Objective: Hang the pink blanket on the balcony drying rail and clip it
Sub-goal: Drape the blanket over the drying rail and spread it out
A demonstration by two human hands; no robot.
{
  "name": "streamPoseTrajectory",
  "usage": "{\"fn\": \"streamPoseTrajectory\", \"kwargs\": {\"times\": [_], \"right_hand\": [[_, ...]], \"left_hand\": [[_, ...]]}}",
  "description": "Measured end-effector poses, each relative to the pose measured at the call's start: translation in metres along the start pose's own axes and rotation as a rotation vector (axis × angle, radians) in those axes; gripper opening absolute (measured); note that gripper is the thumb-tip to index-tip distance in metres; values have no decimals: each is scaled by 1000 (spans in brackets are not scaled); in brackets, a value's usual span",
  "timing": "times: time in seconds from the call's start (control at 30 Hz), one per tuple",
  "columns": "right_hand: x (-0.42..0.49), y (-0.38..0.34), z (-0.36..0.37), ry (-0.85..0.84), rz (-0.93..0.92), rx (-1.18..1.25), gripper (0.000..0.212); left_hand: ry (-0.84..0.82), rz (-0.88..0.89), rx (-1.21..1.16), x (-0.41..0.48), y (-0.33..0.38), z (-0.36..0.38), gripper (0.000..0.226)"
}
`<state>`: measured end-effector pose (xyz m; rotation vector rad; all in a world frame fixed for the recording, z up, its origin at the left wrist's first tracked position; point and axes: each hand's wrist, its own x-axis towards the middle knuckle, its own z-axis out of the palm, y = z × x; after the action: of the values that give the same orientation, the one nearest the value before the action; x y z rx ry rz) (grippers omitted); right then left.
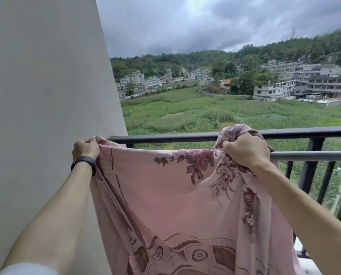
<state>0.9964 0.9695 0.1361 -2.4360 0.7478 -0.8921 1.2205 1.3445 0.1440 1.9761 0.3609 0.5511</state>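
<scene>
Left hand (85,148): pinches blanket (165,195) corner.
Right hand (245,151): grips its bunched edge, rail (165,138) just beyond.
Risk: grip slips — blanket could drop past rail.

Wears a slim black wristband (84,163) just below the left hand (85,148) and a pale white fabric sleeve (28,269) high on that arm; leaves both forearms bare.

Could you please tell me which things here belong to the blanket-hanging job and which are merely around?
For the job: pink blanket, gripped by left hand and right hand; dark top rail and grey bar below it.
Merely around: black wristband, pale wall, field and houses beyond. No clips in view.
</scene>
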Motion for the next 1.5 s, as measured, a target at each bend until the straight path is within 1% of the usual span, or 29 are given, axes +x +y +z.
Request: {"fn": "streamPoseTrajectory", "kwargs": {"times": [0.07, 0.1, 0.17, 0.23, 0.3, 0.33, 0.37, 0.4, 0.43, 0.5, 0.53, 0.6, 0.67, 0.73, 0.77, 0.83, 0.9, 0.97, 1.07, 1.17, 1.2, 1.23, 1.27, 1.3, 1.33, 1.37, 1.43, 1.47, 1.5], "right_hand": [[-2, -1, -1, 21, 14, 2, 31], [-4, -1, -1, 29, 22, 12, 30], [-7, 0, -1, 17, 42, 43, 28], [-7, 3, -6, -36, 51, 134, 25], [-3, 11, -19, -143, 100, 421, 22], [-3, 18, -27, -196, 143, 606, 23], [-3, 28, -33, -212, 180, 741, 24], [-4, 41, -38, -191, 202, 802, 25], [-6, 52, -41, -160, 216, 810, 25], [-11, 67, -41, -125, 234, 715, 31], [-14, 69, -39, -123, 228, 612, 33], [-17, 62, -34, -121, 185, 334, 33], [-20, 46, -32, -121, 142, 74, 36], [-24, 33, -33, -120, 122, -13, 42], [-26, 29, -32, -112, 105, -13, 41], [-28, 24, -29, -71, 66, 12, 40], [-33, 24, -26, -35, 60, 56, 38], [-36, 32, -22, -37, 78, 109, 38], [-37, 47, -18, -39, 109, 203, 43], [-40, 57, -9, -26, 116, 285, 48], [-41, 57, -6, -18, 120, 317, 49], [-43, 57, -4, -12, 129, 372, 48], [-46, 57, -2, -6, 131, 446, 44], [-49, 58, 0, 12, 122, 524, 39], [-53, 59, 2, 50, 110, 600, 33], [-58, 61, 5, 112, 102, 663, 27], [-73, 67, 12, 266, 115, 720, 29], [-82, 70, 16, 325, 134, 724, 42], [-91, 74, 21, 346, 162, 744, 54]], "left_hand": [[22, -15, -284, -6, 23, 14, 36], [-32, -2, -464, -13, 40, 23, 31], [-326, 7, -789, -44, 74, 44, 19], [-804, 10, -952, -92, 109, 62, 23], [-1259, 81, -857, -145, 137, 78, 23], [-1370, 153, -718, -168, 147, 84, 22], [-1389, 263, -536, -185, 153, 91, 24], [-1333, 400, -330, -194, 154, 98, 30], [-1191, 534, -113, -195, 150, 102, 39], [-784, 699, 247, -178, 124, 100, 52], [-574, 698, 321, -164, 107, 94, 49], [-197, 565, 353, -135, 65, 76, 38], [-36, 312, 417, -112, 29, 54, 56], [-69, 100, 506, -99, 6, 35, 74], [-97, 88, 575, -91, 0, 30, 75], [-178, 171, 678, -75, 0, 27, 66], [-283, 237, 659, -68, 15, 35, 54], [-341, 262, 528, -69, 35, 50, 47], [-322, 271, 190, -70, 60, 69, 45], [-481, 332, -225, -72, 81, 71, 32], [-521, 353, -279, -72, 87, 73, 28], [-566, 398, -240, -74, 90, 73, 24], [-642, 439, -75, -78, 91, 72, 25], [-683, 479, 131, -79, 86, 76, 35], [-610, 517, 308, -81, 74, 78, 47], [-458, 545, 348, -91, 58, 76, 54], [-27, 561, 50, -130, 18, 66, 60], [104, 484, -135, -157, -4, 63, 65], [92, 367, -298, -184, -26, 63, 71]]}}
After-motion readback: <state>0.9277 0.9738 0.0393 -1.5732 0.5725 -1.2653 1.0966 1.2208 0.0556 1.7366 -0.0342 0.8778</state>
